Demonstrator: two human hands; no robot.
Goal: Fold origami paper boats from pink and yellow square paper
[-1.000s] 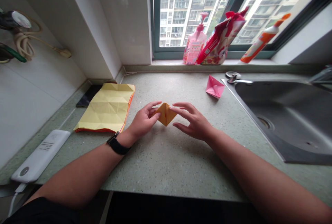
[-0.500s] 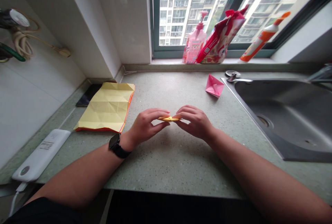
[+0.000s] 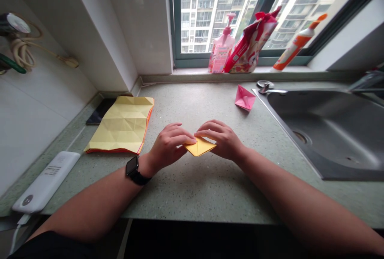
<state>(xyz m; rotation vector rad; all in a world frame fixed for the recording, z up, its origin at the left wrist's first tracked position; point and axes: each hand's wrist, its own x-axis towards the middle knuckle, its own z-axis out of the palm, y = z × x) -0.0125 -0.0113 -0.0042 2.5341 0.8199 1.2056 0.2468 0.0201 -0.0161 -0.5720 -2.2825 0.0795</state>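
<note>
A small folded yellow origami paper [image 3: 199, 147] is held over the middle of the counter, one flat creased face tilted toward me. My left hand [image 3: 170, 142] pinches its left side, fingertips on top and the thumb hidden below. On the far right side, my right hand [image 3: 222, 138] grips the same paper between its fingers and thumb, with the thumb mostly out of sight. Further back, a pink folded paper piece [image 3: 245, 99] rests near the sink. Left of my left hand lies a stack of creased sheets [image 3: 121, 125], pale yellow on top with orange-red edges.
A steel sink [image 3: 333, 127] is set into the counter [image 3: 186, 195] at right. On the sill stand a pink pump bottle [image 3: 221, 53], a red bag [image 3: 252, 43] and an orange-white bottle [image 3: 297, 47]. A white power bank [image 3: 46, 181] with a cable lies at left.
The yellow paper has tipped from nearly edge-on to showing a broad face toward me. My fingers have shifted toward its far edge. The view has moved slightly.
</note>
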